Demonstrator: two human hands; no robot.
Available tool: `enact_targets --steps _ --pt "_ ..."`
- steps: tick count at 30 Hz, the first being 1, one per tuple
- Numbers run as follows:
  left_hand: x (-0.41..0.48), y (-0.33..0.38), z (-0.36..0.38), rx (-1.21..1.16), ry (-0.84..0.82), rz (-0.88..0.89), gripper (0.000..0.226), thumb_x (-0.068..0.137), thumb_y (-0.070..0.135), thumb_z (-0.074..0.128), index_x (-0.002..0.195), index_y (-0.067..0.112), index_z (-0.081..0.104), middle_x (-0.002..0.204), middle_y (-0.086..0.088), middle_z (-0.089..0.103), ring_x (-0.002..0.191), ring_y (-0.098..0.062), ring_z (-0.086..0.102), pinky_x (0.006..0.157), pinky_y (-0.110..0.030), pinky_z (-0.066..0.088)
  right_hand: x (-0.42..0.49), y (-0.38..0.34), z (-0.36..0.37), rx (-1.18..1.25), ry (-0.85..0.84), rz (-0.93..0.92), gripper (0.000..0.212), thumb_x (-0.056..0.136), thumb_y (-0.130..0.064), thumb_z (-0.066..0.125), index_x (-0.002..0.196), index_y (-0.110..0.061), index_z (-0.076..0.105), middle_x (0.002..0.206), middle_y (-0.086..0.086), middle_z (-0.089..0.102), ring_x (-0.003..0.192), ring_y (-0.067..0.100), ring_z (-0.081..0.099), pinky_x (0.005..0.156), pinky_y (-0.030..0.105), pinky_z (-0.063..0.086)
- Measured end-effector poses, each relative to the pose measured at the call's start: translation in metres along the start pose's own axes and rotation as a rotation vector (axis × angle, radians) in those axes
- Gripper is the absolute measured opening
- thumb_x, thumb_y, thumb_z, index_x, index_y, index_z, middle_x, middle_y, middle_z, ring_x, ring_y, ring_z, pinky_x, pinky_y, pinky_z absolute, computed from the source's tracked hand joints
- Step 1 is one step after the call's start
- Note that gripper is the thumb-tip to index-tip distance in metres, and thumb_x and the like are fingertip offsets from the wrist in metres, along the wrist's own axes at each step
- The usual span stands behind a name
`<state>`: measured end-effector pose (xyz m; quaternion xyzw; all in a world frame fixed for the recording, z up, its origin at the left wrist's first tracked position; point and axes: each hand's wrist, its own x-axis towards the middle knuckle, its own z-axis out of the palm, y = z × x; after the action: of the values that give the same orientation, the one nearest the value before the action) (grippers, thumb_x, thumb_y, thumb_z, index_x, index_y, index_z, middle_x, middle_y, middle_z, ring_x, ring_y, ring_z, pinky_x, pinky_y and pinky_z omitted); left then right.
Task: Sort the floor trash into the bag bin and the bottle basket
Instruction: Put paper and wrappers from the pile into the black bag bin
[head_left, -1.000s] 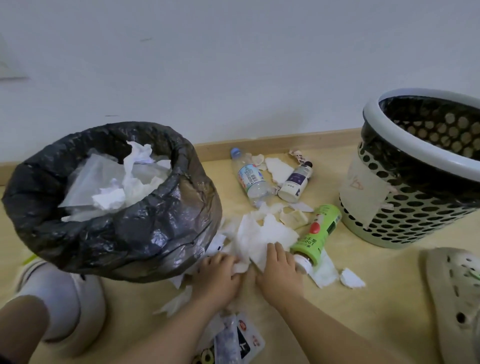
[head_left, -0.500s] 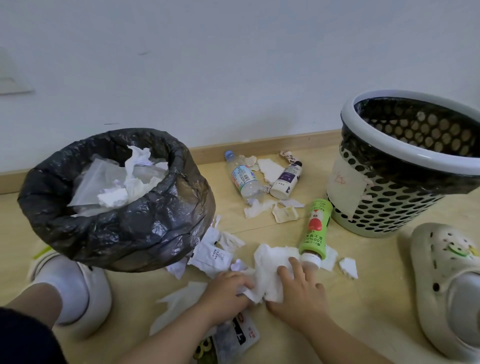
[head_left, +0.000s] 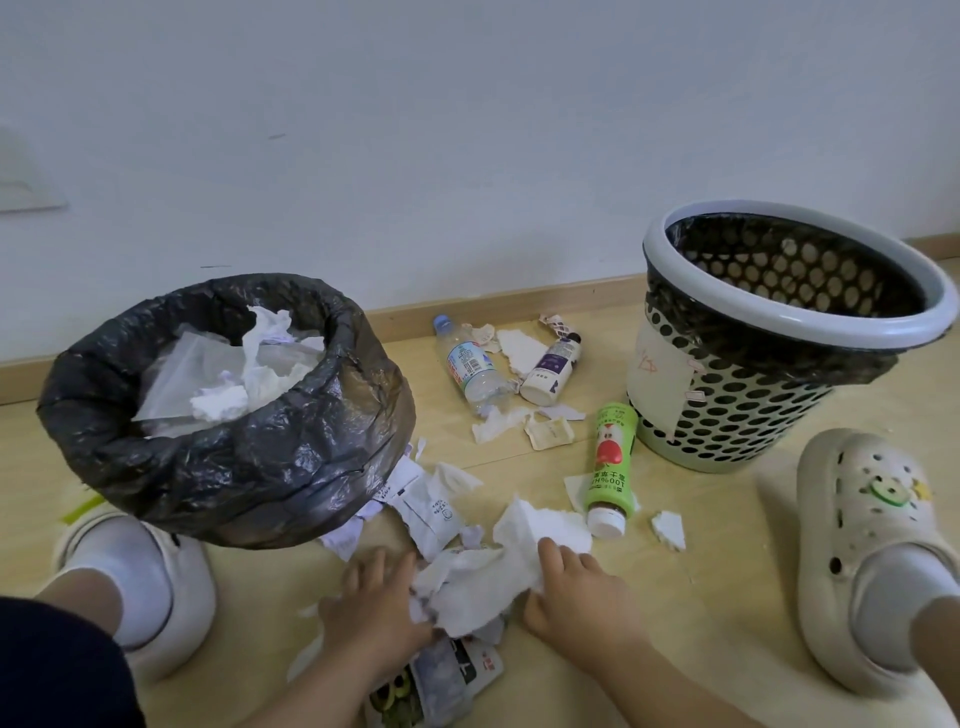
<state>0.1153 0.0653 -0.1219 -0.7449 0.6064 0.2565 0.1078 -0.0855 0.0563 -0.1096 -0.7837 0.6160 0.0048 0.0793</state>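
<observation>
– Wooden floor (head_left: 727, 545) against a white wall (head_left: 467, 130): what lies on it?
– Litter, between two containers. The bag bin (head_left: 234, 467), lined with a black bag and holding white paper, stands on the left. The bottle basket (head_left: 753, 415), perforated with a white rim, stands on the right.
– And the hands?
– Both are low, close to the camera, at a crumpled tissue wad (head_left: 483, 582) on the floor. The left hand (head_left: 374, 608) curls its fingers into the wad's left edge. The right hand (head_left: 576, 603) clutches the right edge, fingers on top.
– Bottles?
– Three, all lying on the floor. The green bottle (head_left: 610, 462) is beside the basket, its cap end just beside the wad. The clear water bottle (head_left: 472, 369) and the small white bottle (head_left: 550, 371) lie near the skirting (head_left: 519, 306), among torn paper scraps (head_left: 514, 345).
– Anything else?
– White packets (head_left: 431, 512) at the bin's foot, printed wrappers (head_left: 441, 680) under the left wrist, and a cream clog (head_left: 857, 519) at the right edge.
</observation>
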Motion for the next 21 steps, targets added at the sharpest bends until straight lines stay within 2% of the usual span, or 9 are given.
enact_targets --steps 2,6,7,9,11,13,16,18,21 --pt "-0.001 0.007 -0.003 -0.055 0.057 0.026 0.060 0.083 0.046 0.054 0.137 0.036 0.030 0.150 0.007 0.020 0.139 -0.024 0.018 0.104 -0.043 0.031 -0.001 0.001 -0.011 0.018 0.052 -0.027 0.032 0.063 -0.037 0.032 0.078 -0.018 0.054 0.054 -0.004 0.053 0.041 0.011 0.048 0.044 0.015 -0.008" --pt "0.004 0.021 -0.005 -0.202 0.062 0.094 0.045 0.080 0.027 0.050 0.124 0.035 0.051 0.135 0.007 0.044 0.125 -0.023 0.039 0.100 -0.035 0.040 0.004 0.005 -0.030 0.040 0.231 0.084 0.022 0.070 -0.024 0.066 0.088 -0.013 0.058 0.053 -0.005 0.038 0.044 0.013 0.029 0.040 0.017 -0.003" --pt "0.005 0.025 -0.005 -0.265 0.056 0.089 0.044 0.078 0.027 0.050 0.121 0.033 0.056 0.130 0.005 0.050 0.122 -0.023 0.044 0.099 -0.034 0.042 0.004 0.007 -0.035 0.045 0.269 0.122 0.026 0.074 -0.023 0.067 0.097 -0.013 0.059 0.057 -0.006 0.037 0.046 0.015 0.032 0.038 0.018 0.002" --pt "0.004 0.032 -0.010 -0.471 0.024 0.079 0.044 0.078 0.029 0.054 0.121 0.026 0.058 0.120 0.003 0.059 0.116 -0.020 0.052 0.095 -0.028 0.044 0.007 0.013 -0.042 0.073 0.249 0.215 0.034 0.093 -0.023 0.044 0.126 -0.018 0.046 0.070 -0.003 0.046 0.059 0.018 0.043 0.040 0.022 0.019" --pt "0.000 0.040 -0.017 -0.708 -0.077 0.080 0.045 0.084 0.022 0.058 0.129 0.019 0.053 0.113 0.001 0.057 0.106 -0.015 0.053 0.087 -0.021 0.040 0.009 0.018 -0.049 0.236 0.218 0.312 0.038 0.096 -0.021 0.033 0.133 -0.020 0.039 0.074 -0.001 0.052 0.067 0.021 0.049 0.049 0.027 0.033" --pt "-0.002 0.046 -0.023 -0.859 -0.128 0.093 0.047 0.085 0.011 0.059 0.130 0.018 0.052 0.120 -0.002 0.052 0.104 -0.014 0.049 0.085 -0.022 0.037 0.009 0.023 -0.058 0.469 0.284 0.456 0.035 0.095 -0.018 0.034 0.129 -0.019 0.043 0.072 0.000 0.054 0.072 0.023 0.053 0.061 0.029 0.040" --pt "-0.005 0.055 -0.038 -1.016 0.023 0.087 0.039 0.082 0.005 0.061 0.116 0.023 0.057 0.132 -0.005 0.049 0.107 -0.018 0.050 0.080 -0.024 0.039 0.014 0.032 -0.071 0.914 0.396 0.653 0.025 0.091 -0.014 0.038 0.111 -0.014 0.053 0.071 -0.003 0.053 0.069 0.019 0.051 0.066 0.030 0.040" --pt "-0.006 0.060 -0.050 -1.140 0.118 0.056 0.042 0.084 0.014 0.065 0.122 0.025 0.052 0.138 -0.004 0.043 0.119 -0.022 0.047 0.087 -0.026 0.038 0.017 0.036 -0.077 1.110 0.464 0.715 0.022 0.089 -0.009 0.038 0.098 -0.012 0.057 0.075 0.000 0.055 0.068 0.017 0.047 0.067 0.030 0.038" --pt "-0.011 0.068 -0.066 -1.369 -0.042 0.048 0.064 0.087 0.037 0.062 0.142 0.029 0.030 0.144 0.000 0.037 0.127 -0.023 0.043 0.096 -0.037 0.038 0.020 0.031 -0.080 1.311 0.417 0.683 0.025 0.088 -0.003 0.036 0.079 -0.014 0.056 0.078 0.004 0.055 0.064 0.016 0.044 0.060 0.028 0.035"
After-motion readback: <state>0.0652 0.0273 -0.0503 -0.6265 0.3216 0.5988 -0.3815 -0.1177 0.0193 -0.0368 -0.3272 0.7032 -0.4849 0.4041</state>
